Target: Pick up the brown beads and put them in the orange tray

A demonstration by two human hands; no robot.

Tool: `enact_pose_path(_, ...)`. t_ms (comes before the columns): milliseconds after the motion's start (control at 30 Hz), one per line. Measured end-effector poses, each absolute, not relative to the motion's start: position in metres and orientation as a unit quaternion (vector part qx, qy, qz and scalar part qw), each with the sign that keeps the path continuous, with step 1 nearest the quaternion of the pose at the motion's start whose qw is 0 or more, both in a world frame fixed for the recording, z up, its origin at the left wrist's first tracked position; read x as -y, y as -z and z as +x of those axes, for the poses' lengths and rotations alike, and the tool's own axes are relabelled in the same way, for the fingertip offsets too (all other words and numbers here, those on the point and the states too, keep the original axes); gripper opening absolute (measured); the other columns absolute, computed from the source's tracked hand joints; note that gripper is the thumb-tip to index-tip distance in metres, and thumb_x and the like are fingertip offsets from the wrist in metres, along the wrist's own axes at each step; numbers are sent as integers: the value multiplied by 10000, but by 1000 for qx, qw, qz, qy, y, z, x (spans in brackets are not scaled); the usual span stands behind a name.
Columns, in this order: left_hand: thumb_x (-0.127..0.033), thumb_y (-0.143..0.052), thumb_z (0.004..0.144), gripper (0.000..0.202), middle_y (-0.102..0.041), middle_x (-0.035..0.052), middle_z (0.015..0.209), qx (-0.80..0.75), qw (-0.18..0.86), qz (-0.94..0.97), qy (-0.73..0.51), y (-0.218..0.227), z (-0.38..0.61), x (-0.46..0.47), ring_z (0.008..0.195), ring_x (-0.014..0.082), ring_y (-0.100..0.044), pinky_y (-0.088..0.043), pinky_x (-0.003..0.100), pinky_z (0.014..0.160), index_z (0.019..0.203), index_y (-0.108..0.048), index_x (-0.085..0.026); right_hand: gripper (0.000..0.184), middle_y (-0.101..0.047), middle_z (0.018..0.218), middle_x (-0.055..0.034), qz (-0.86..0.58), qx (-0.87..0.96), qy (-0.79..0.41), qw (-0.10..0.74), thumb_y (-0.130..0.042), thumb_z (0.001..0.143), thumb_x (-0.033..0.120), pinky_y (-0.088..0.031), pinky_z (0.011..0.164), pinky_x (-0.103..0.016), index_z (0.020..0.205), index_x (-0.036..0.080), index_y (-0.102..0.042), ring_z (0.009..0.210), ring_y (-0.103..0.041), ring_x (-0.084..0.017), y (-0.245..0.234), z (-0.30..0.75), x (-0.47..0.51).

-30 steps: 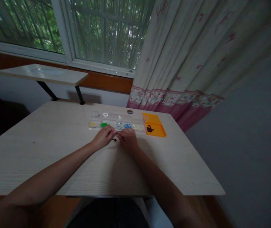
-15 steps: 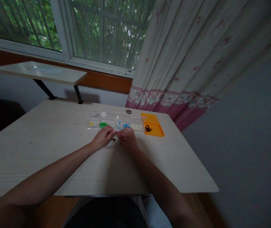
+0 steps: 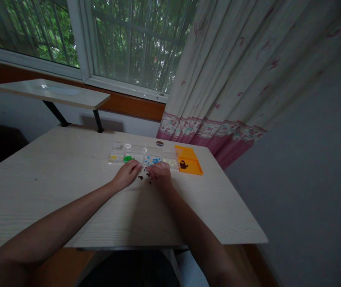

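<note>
My left hand (image 3: pixel 127 173) rests over the table with its fingers closed; whatever is inside them is too small to make out. Close beside it, my right hand (image 3: pixel 161 174) has its fingers bent together in a pinch near a few small dark brown pieces (image 3: pixel 140 177) on the tabletop. Beyond the hands stands a row of open clear plastic boxes (image 3: pixel 137 162) with yellow pieces (image 3: pixel 113 158), green pieces (image 3: pixel 129 158), blue pieces (image 3: pixel 153 160) and pale yellow pieces (image 3: pixel 171 163). At the row's right end, an open orange box (image 3: pixel 198 168) contains more dark brown pieces (image 3: pixel 184 164).
The pale wooden table (image 3: pixel 77 179) reaches to the wall. A round brown-and-white object (image 3: pixel 159 143) lies behind the boxes. A raised shelf (image 3: pixel 53 94) on black legs stands at the back left. A patterned curtain (image 3: pixel 212 99) hangs at the back right.
My hands have moved apart a little, from fingertips meeting to a small gap. More dark brown pieces now show on the table between them. The view has shifted slightly.
</note>
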State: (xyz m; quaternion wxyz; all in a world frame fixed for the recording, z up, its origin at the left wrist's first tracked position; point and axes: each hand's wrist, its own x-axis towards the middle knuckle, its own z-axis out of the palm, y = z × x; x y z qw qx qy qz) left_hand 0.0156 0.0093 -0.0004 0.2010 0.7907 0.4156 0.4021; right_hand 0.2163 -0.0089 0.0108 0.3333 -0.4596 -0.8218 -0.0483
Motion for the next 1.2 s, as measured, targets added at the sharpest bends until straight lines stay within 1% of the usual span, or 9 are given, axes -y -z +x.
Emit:
enact_pose_path(200,-418,-355,991,377,-553,33,787,-411,198,793,-403,3,13,-11,802,181,-530,-432,315,756,778,-567,-190,193,-729,929,-32,-540,764,67,346,-573,942,307,-305,910,-339,991,260,-754,949,-547,-185,-15,256,-5)
enact_pose_path(333,-409,-384,980,371,-565,37,778,-402,202,798,-400,0,13,-9,791,181,-535,-433,317,749,784,-606,-186,267,-716,950,-74,-671,631,128,368,-519,933,337,-290,881,-379,981,228,-757,968,-504,-233,-15,299,-11)
enact_pose_path(500,-386,-394,974,362,-585,41,783,-399,208,801,-396,0,12,-9,796,182,-544,-435,313,747,794,-631,-181,347,-709,937,-122,-751,524,153,370,-473,912,373,-293,844,-418,887,199,-773,959,-480,-276,-7,331,-13)
enact_pose_path(633,-378,-402,972,360,-584,39,773,-400,207,803,-390,0,12,-9,783,183,-545,-432,312,736,787,-639,-180,374,-701,926,-155,-758,512,160,372,-461,908,372,-300,835,-437,850,175,-774,959,-477,-294,-1,337,-15)
enact_pose_path(767,-374,-410,970,354,-586,41,775,-400,209,802,-392,-2,13,-7,776,179,-543,-432,309,737,786,-641,-179,365,-696,958,-168,-770,506,146,360,-455,907,344,-309,846,-456,883,164,-772,980,-481,-306,1,339,-15)
enact_pose_path(867,-382,-412,970,355,-591,42,773,-403,210,798,-397,-4,13,-6,774,180,-547,-433,308,730,786,-638,-178,353,-698,996,-158,-780,494,130,361,-453,910,335,-318,860,-459,937,172,-765,1007,-487,-306,0,340,-15)
enact_pose_path(967,-390,-411,974,362,-585,42,767,-403,204,798,-398,-5,11,-5,776,180,-549,-431,306,722,793,-642,-178,365,-704,1021,-139,-766,501,123,384,-444,922,359,-318,879,-445,967,180,-759,1024,-492,-297,-3,339,-15)
enact_pose_path(1067,-378,-419,974,351,-575,41,762,-402,194,805,-391,-6,6,-4,777,178,-544,-426,304,721,810,-654,-174,370,-709,1022,-114,-737,530,132,398,-441,932,376,-310,898,-422,988,191,-757,1030,-494,-281,-6,333,-16)
enact_pose_path(1200,-373,-472,954,300,-583,45,795,-397,199,814,-375,-8,0,-4,771,167,-536,-419,289,709,852,-663,-165,337,-714,988,-85,-709,566,139,398,-462,930,363,-307,897,-390,988,203,-754,991,-503,-256,-8,323,-15)
